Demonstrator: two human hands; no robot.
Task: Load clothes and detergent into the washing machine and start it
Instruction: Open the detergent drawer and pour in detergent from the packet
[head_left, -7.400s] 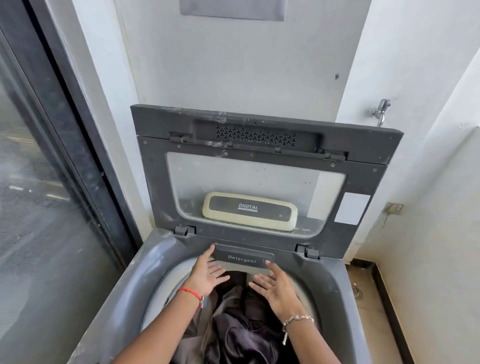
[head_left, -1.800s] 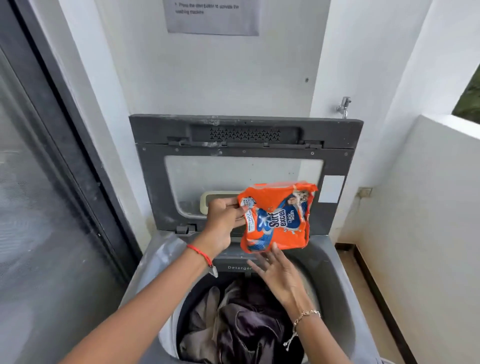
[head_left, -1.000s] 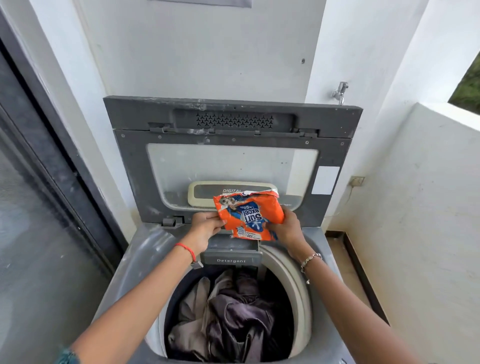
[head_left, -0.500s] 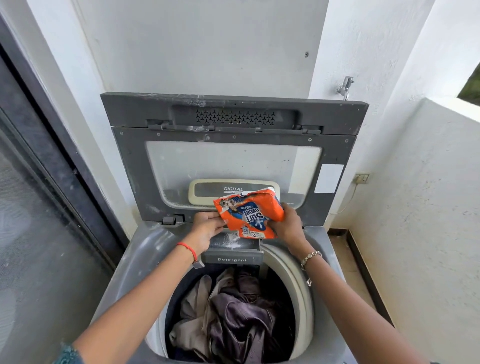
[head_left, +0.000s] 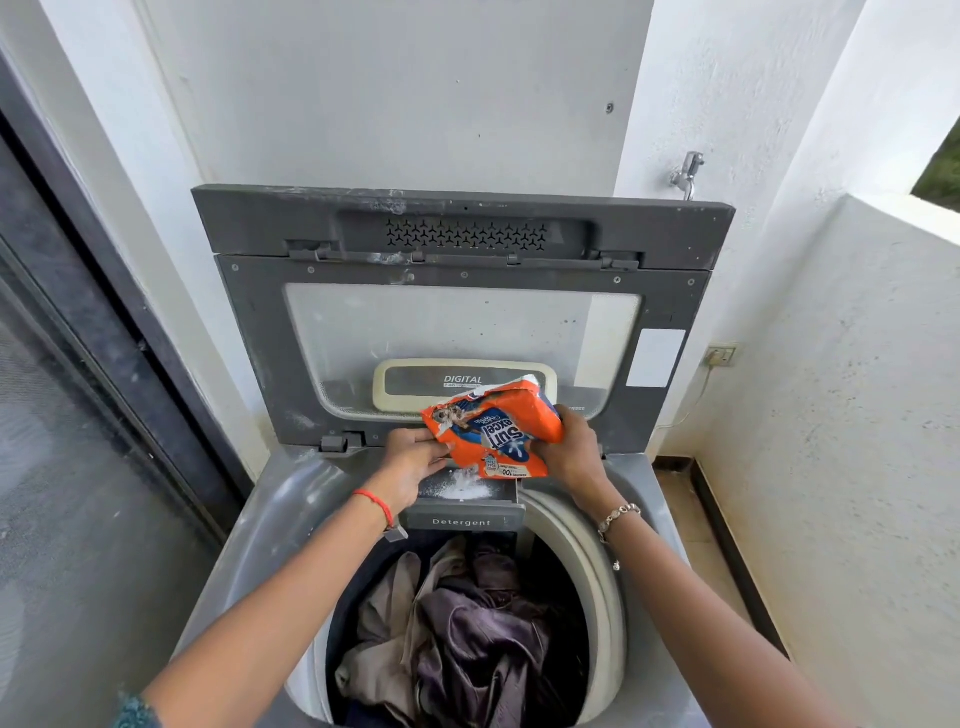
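Observation:
A grey top-loading washing machine (head_left: 291, 499) stands with its lid (head_left: 462, 312) raised against the wall. Dark and beige clothes (head_left: 467, 623) fill the drum. The drawer marked Detergent (head_left: 462, 512) is pulled out, and white powder (head_left: 462, 486) lies in it. An orange detergent packet (head_left: 493, 431) is tipped upside down just over the drawer. My left hand (head_left: 413, 460) pinches the packet's left lower corner. My right hand (head_left: 569, 449) grips its right side.
A dark-framed glass door (head_left: 78, 415) runs along the left. A white low wall (head_left: 857, 415) closes the right side, with a narrow tiled floor strip (head_left: 691, 519) between it and the machine. A tap (head_left: 685, 174) and a wall socket (head_left: 721, 356) sit on the back right wall.
The packet went from upright in my left hand to tipped over the drawer in both hands. Powder has since gathered in the drawer, and the packet has tilted a little further.

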